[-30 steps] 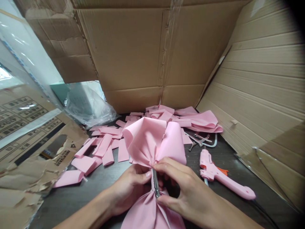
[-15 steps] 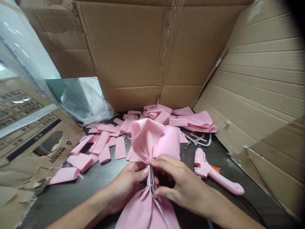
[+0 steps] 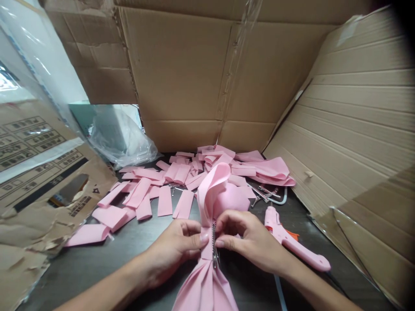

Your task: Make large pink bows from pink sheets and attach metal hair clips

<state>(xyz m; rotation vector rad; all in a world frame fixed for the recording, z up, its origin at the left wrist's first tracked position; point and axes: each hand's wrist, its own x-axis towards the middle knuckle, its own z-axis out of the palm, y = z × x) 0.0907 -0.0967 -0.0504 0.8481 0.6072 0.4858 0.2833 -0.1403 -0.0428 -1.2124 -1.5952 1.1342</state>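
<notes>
The gathered pink fabric (image 3: 206,254) is over the desk (image 3: 125,255), its waist pinched in the left hand's (image 3: 175,247) grip, 1 metal clip (image 3: 214,246) along it by the right hand's (image 3: 251,242) curled grip, whose hold I cannot tell

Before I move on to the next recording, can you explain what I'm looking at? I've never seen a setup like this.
There is no robot: these are a person's bare hands, seen by a camera worn on the head, looking forward and down. The left hand pinches the gathered middle of a pink fabric bow. The right hand's fingertips are at a toothed silver clip along it; how firmly they grip is unclear. On the dark table lie folded pink strips, other metal clips and a pink glue gun. Cardboard stands behind.
</notes>
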